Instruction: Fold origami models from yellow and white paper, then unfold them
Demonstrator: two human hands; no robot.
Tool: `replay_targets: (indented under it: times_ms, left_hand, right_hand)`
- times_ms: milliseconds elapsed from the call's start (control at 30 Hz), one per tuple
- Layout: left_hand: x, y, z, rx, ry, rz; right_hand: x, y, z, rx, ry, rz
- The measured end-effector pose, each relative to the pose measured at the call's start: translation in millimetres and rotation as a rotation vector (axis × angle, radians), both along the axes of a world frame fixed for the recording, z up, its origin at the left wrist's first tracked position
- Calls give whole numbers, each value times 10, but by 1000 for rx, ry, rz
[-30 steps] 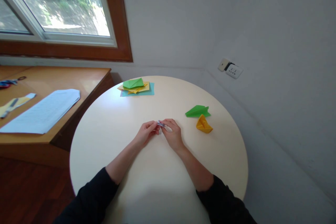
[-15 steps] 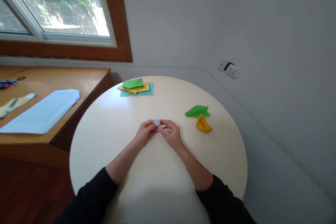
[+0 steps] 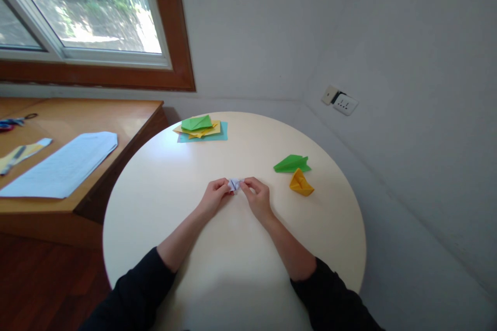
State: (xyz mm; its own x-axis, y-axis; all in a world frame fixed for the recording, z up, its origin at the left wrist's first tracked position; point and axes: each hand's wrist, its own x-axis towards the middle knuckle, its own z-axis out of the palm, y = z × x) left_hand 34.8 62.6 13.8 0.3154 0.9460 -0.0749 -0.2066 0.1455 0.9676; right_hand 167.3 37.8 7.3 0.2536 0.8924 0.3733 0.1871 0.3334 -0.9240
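— Both left hand (image 3: 214, 197) and right hand (image 3: 258, 199) pinch the small white paper (image 3: 234, 184) from opposite sides. How to handle it well?
— Softly and evenly, I think, so no fold tears.
— Where is it?
— Between the two grips, over the bench (image 3: 231, 256), nearer than the yellow folded paper (image 3: 301, 184).

Print in view, but no word or number could be read.
The white sheets (image 3: 64, 165) on the wooden tabletop (image 3: 116, 114) at the left carried rows of faint grey lines that looked like print, too small and blurred to make out. The folded white paper (image 3: 234, 185) at the middle of the round white tabletop (image 3: 155, 181) showed dark marks; whether these were letters, drawn strokes or shadowed creases could not be told. The wall socket (image 3: 345, 104) gave no legible lettering.
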Motion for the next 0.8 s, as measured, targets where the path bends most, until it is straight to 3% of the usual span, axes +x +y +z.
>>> replay_targets:
  times_ms: [333,800]
  left_hand:
    - [-17,8,39,-42,-116,67]
    - [-11,41,79,-142,-279,144]
  right_hand:
    - [26,65,-24,-94,291,-34]
    - [8,88,-27,-179,674,125]
